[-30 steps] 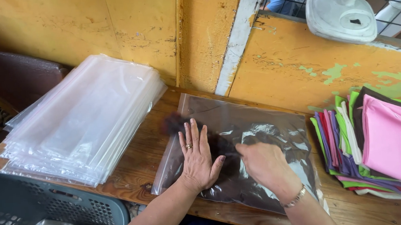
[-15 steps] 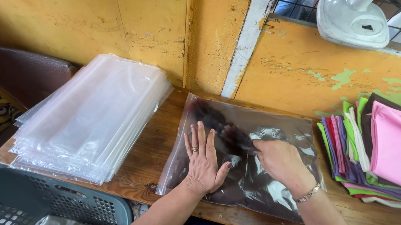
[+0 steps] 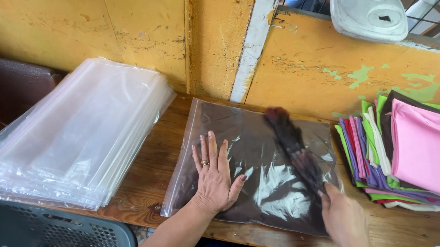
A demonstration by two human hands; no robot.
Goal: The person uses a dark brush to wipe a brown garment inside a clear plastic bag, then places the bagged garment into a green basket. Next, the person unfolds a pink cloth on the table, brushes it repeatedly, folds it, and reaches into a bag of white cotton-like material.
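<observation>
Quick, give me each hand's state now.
Left hand: open, flat on the clear bag.
Right hand: pressing the bag; blurred, grip cannot be told.

Stacked clear bags [image 3: 78,134], folded cloths [image 3: 410,147]

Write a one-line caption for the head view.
Left hand flat on dark cloth bagged in clear plastic; right hand at its edge.

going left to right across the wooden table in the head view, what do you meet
stack of clear plastic bags → left hand flat on the clear bag holding dark cloth → right hand → pile of folded coloured cloths with pink on top
</observation>
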